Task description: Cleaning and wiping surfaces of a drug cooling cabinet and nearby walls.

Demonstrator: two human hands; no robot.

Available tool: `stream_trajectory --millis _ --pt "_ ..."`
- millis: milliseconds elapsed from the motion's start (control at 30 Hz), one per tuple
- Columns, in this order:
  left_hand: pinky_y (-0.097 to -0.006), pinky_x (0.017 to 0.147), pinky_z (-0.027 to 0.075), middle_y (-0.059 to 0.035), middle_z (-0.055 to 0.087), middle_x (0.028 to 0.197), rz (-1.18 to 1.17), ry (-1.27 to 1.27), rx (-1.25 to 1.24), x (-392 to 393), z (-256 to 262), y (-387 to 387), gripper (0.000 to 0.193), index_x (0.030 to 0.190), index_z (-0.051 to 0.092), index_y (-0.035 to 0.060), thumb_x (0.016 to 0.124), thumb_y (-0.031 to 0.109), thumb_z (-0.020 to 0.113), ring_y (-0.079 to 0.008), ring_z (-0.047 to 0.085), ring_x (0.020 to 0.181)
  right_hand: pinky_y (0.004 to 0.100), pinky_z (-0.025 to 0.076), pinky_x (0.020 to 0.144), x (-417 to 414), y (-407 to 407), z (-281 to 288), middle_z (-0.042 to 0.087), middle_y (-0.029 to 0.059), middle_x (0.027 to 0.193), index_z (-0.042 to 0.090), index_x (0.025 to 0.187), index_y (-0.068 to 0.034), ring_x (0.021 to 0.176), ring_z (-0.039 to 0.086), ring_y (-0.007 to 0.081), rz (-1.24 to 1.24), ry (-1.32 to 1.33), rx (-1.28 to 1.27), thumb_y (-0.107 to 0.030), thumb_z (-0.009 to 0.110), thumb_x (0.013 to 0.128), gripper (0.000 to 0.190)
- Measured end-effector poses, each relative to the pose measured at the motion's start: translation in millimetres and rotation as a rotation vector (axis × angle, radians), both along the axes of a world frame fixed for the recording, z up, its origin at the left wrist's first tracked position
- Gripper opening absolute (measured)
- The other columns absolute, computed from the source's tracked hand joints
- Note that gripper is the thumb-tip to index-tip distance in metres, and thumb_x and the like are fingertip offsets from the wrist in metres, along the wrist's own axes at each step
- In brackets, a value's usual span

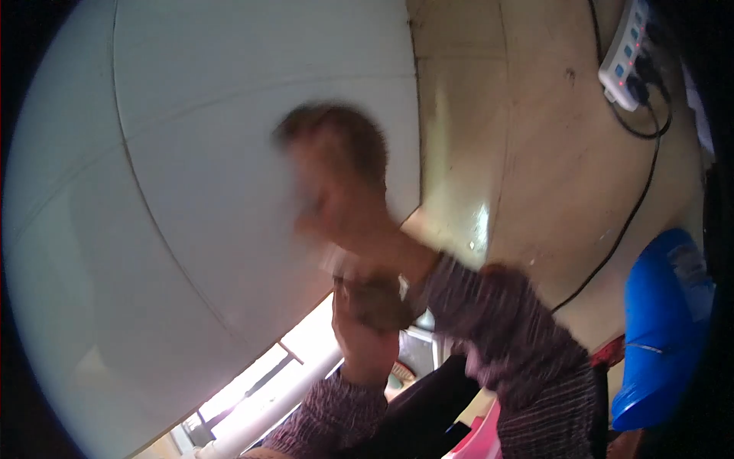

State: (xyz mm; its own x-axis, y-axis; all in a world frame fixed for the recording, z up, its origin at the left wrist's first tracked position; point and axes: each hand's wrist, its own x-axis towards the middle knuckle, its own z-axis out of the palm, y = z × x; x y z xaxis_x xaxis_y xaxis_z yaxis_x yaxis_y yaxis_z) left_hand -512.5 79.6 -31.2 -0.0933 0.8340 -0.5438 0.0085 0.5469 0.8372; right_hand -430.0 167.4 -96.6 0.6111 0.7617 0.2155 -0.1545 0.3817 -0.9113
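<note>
My right hand (344,178) is lifted in front of large white tiles (241,149) and strongly blurred. Its fingers look bent, and what they may hold cannot be made out. Its forearm, in a dark ribbed sleeve, comes from the lower right. My left hand (367,333) is just below it, close to the right wrist, and its sleeve rises from the bottom. A small pale thing shows by the left hand's fingers, too blurred to name. Whether the left hand grips something is hidden by blur and shadow.
A white power strip (616,80) with plugs and a black cable is at the upper right, on a tan surface (562,149). A blue plastic object (659,338) stands at the right. Below are a white pipe (269,401), bright light, and a pink object (481,436).
</note>
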Motion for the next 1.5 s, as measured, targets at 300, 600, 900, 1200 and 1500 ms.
stream_trajectory --millis 300,600,900,1200,1500 --pt "-0.0313 0.064 0.042 -0.0053 0.057 0.097 -0.262 -0.279 -0.115 39 -12 45 0.025 0.11 0.049 0.0074 0.093 0.022 0.038 -0.0174 0.052 0.071 0.0486 0.022 0.103 63 54 -75 0.025 0.0314 0.133 0.042 0.117 0.003 0.123 0.024 0.0483 0.021 0.358 -0.245 -0.018 0.04 0.087 0.036" --pt "-0.0331 0.072 0.049 -0.0086 0.056 0.1 -0.017 0.079 -0.111 -15 26 -36 0.028 0.113 0.047 0.0042 0.092 0.021 0.038 -0.0191 0.057 0.084 0.0571 0.023 0.101 -119 -34 -61 0.021 0.0354 0.134 0.047 0.12 -0.012 0.122 0.022 0.0561 0.224 0.119 -0.364 -0.019 0.048 0.086 0.034" --pt "-0.0318 0.073 0.049 -0.0099 0.06 0.098 -0.001 0.252 0.076 36 111 -132 0.033 0.109 0.05 0.0037 0.091 0.031 0.044 -0.0199 0.06 0.084 0.0359 0.012 0.108 -33 -112 68 0.015 0.0209 0.144 0.01 0.139 0.002 0.135 0.012 0.0253 0.659 1.038 0.146 -0.044 0.045 0.088 0.077" --pt "-0.0285 0.08 0.046 -0.0085 0.057 0.103 0.064 -0.13 -0.539 38 109 -226 0.035 0.118 0.045 0.0031 0.09 0.024 0.047 -0.0169 0.057 0.09 0.0287 0.044 0.087 -59 -321 39 0.047 0.0059 0.115 0.032 0.132 -0.007 0.101 0.05 0.015 0.607 2.004 0.578 -0.025 0.045 0.091 0.047" --pt "-0.0286 0.094 0.037 -0.0112 0.05 0.12 -0.53 0.013 -0.512 51 129 -273 0.044 0.128 0.036 -0.0035 0.094 0.023 0.041 -0.0152 0.046 0.11 0.0324 0.045 0.058 -27 -423 2 0.051 0.0067 0.112 0.044 0.123 -0.009 0.072 0.053 0.0174 0.003 1.182 -0.504 -0.024 0.055 0.085 0.042"
